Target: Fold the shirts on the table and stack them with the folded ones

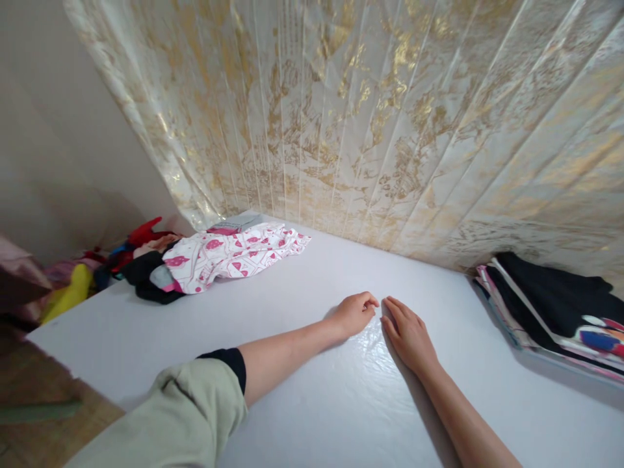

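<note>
Smooth, glossy table (pixel 336 383), matt cloth sleeve (pixel 170 413).
The curtain (pixel 341 130) shines with metallic-looking gold print, while the folded clothes (pixel 543 302) are of soft, matt fabric.

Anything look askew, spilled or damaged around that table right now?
No spill or damage shows. The untidy spot is the far left of the table: a white printed garment lies rumpled against a black garment, messy compared with the layered stack of clothes on the right.
</note>
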### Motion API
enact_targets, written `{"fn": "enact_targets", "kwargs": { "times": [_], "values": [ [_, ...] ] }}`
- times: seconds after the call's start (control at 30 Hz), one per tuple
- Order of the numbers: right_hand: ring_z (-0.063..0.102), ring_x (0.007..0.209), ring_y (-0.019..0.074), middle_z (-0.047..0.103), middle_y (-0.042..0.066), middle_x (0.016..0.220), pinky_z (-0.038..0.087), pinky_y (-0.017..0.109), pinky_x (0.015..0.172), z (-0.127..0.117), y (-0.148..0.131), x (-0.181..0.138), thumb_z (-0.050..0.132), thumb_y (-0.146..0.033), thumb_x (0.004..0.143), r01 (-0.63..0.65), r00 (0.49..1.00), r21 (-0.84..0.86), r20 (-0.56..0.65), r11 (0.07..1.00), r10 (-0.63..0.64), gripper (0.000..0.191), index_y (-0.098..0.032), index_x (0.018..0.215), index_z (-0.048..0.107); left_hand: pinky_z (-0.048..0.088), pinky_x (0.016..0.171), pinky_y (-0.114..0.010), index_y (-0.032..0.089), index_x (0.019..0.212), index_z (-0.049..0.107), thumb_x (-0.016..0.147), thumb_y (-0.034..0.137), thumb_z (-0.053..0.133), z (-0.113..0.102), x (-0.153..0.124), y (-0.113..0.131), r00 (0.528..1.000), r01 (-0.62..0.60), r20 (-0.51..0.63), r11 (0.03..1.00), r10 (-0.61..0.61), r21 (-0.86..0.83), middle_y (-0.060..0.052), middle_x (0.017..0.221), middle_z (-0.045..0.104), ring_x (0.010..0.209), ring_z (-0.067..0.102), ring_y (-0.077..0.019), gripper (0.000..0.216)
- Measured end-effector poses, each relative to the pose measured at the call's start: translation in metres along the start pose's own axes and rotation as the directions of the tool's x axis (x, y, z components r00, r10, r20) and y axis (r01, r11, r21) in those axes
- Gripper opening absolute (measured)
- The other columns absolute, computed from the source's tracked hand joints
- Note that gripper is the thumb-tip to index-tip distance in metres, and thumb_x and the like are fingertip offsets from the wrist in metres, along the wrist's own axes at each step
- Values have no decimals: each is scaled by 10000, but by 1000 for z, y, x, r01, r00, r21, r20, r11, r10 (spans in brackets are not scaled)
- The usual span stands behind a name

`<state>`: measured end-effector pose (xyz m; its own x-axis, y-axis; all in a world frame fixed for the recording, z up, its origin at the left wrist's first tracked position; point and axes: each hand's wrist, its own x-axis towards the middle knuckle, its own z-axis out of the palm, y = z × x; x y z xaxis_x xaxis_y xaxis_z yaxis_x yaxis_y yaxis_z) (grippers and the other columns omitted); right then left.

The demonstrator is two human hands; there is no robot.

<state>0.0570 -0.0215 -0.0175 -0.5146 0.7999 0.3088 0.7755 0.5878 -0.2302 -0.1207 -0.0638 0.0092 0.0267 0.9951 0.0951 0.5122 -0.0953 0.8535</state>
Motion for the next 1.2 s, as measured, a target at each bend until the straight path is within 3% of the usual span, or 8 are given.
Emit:
{"fn": "enact_targets", "kwargs": {
  "times": [0.2,0.4,0.6,0.73,0.9,0.97,1.03,1.2],
  "values": [
    [490,1281,254,545,73,1384,397,472,1040,0,5,-3,350,-384,928,15,1000,27,-8,1000,-14,448,-263,1311,548,466,900,-290,184,1031,654,815,100,451,-75,-42,-21,991,-125,-10,957,132,263,-59,1042,658,939,608,-162,308],
    [497,1274,256,545,73,1384,412,469,1021,0,6,-3,341,-386,921,9,1000,17,1,1000,-9,455,-251,1296,559,211,1135,-461,186,1264,551,788,18,392,-186,-96,-71,915,305,-398,535,63,788,-112,1362,526,1310,400,-271,529],
    [497,1269,258,546,81,1380,407,469,1021,-1,4,-2,351,-374,918,1,1000,15,7,1000,-1,447,-241,1289,563,244,1094,-474,173,1114,620,862,104,376,-240,-124,-85,904,396,-426,320,25,861,-145,1284,582,1255,441,-304,358],
    [496,1268,252,547,78,1377,400,461,1029,-1,3,-3,357,-365,920,-9,1000,32,7,999,8,438,-247,1287,566,405,939,-383,196,1044,619,870,167,393,-234,-106,-58,878,407,-479,526,2,747,-108,1093,651,1098,553,-278,287],
    [507,1254,259,568,81,1350,392,469,1038,1,5,-2,374,-384,917,-4,1000,121,-29,993,8,426,-247,1255,595,445,887,-286,185,1012,602,864,188,438,-159,-76,3,925,89,-377,943,40,320,-30,994,677,964,609,-184,221],
    [532,1218,256,600,91,1303,396,453,1039,0,6,-1,364,-422,926,0,998,224,-57,975,13,433,-230,1218,620,458,868,-262,197,1092,604,866,192,474,-121,-73,27,990,-94,-95,989,105,119,-21,1068,681,946,619,-152,261],
    [571,1154,253,640,107,1229,418,429,1017,-3,7,0,343,-478,930,-33,994,372,-89,928,70,472,-210,1179,640,466,875,-251,218,1212,577,862,216,531,-92,-73,43,956,-214,200,976,215,-29,-29,1194,661,1013,624,-147,353],
    [604,1090,263,680,108,1160,455,392,962,-18,11,3,355,-593,898,-165,955,686,-70,709,289,534,-207,1119,650,429,991,-313,219,1129,635,915,255,464,-86,-58,21,982,-181,-16,958,189,223,-51,1190,658,1122,591,-191,276]
  ]
}}
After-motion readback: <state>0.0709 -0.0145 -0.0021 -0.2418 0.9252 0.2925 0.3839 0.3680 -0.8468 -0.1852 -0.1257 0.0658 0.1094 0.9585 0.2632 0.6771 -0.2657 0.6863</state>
